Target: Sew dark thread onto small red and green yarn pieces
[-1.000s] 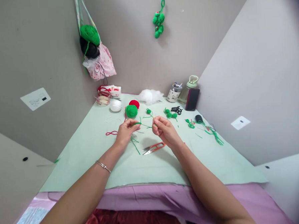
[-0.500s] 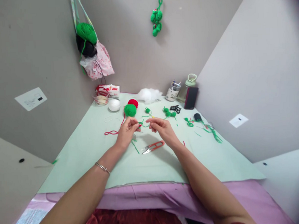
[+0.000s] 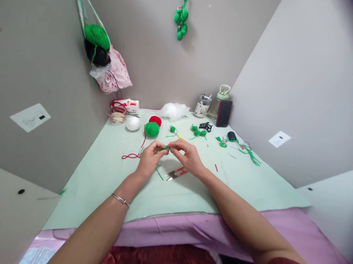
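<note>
My left hand and my right hand meet over the middle of the table, fingertips touching or nearly so. Between them they pinch a small piece of green yarn, mostly hidden by the fingers. Both hands are closed on it. Under my right hand lie orange-handled thread snips, blades pointing left, handle partly covered. A loose green strand rests below my left hand. Just beyond the hands are a green yarn ball and a small green knitted ball with a yarn tail.
Behind stand a red yarn ball, a white yarn ball, white stuffing, a pen cup, a bottle and a phone. Green pieces and a black thread spool lie right. A bag hangs left.
My right hand has moved left to meet my left hand, closing the gap where the green yarn was stretched. It now covers more of the snips' handle. The view has shifted slightly.
</note>
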{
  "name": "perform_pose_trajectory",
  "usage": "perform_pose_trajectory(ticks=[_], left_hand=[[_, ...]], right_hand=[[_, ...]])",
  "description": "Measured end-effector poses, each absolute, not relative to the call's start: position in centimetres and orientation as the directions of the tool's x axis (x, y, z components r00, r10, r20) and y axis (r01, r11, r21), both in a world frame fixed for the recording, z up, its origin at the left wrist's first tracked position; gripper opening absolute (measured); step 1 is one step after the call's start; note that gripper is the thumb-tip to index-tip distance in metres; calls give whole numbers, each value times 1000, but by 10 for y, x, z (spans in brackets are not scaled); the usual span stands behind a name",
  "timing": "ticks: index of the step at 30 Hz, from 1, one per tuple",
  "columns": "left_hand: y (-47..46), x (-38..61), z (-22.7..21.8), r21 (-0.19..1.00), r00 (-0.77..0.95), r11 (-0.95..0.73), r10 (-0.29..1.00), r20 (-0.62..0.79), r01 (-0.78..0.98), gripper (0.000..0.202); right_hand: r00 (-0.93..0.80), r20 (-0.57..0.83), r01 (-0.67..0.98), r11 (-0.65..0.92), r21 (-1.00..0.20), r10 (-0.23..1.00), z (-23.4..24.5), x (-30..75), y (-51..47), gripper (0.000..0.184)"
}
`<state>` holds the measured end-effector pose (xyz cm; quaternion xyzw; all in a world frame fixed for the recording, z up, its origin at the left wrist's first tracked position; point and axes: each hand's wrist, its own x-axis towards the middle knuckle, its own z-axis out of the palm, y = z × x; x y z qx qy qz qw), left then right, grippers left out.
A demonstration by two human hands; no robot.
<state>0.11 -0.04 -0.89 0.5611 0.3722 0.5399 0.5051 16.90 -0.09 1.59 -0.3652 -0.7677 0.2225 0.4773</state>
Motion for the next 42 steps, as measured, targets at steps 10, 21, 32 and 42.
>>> perform_pose_trajectory(ticks=[10,21,32,42], left_hand=[[-2,2,-11,957,114,-288,950,291,-37,17],[-6,1,-5,941,142,-339,930,338,-22,15],[-6,-1,-3,900,102,-408,913,396,156,12],[-1,1,-6,975,151,-115,978,145,-190,33]], right_hand=[[-411,559,510,690,-514,720,13,178,4,16],[-381,536,420,657,-626,753,15,178,6,12],[-326,425,280,515,-810,845,17,176,5,17],[-322,452,320,545,-775,832,14,176,7,13]])
